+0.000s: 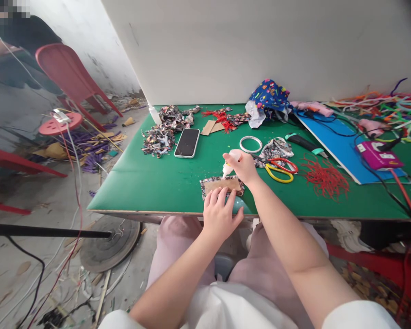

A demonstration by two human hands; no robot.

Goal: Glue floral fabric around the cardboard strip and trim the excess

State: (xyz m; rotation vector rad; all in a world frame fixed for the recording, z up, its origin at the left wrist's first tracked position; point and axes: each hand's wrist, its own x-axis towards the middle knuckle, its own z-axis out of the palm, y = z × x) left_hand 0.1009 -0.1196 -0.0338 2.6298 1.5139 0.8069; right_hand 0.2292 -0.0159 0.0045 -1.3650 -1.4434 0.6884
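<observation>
My right hand (244,165) is closed around a small white glue bottle (229,168), tipped with its nozzle down at the top edge of a brown cardboard strip (222,185). The strip lies on a slightly larger piece of dark patterned fabric (203,188), whose edges show around it. My left hand (222,209) rests with fingers spread on the lower edge of the cardboard. Close to my right hand lie scissors (281,171) with red and yellow handles, and a roll of tape (250,144) sits just beyond.
On the green table (130,183) are a phone (187,143), a heap of fabric pieces (160,137), another white bottle (154,114), red strings (325,178), a utility knife (304,144), a blue board (345,155) and a purple box (380,155) with cables. A person sits near a red chair (66,75).
</observation>
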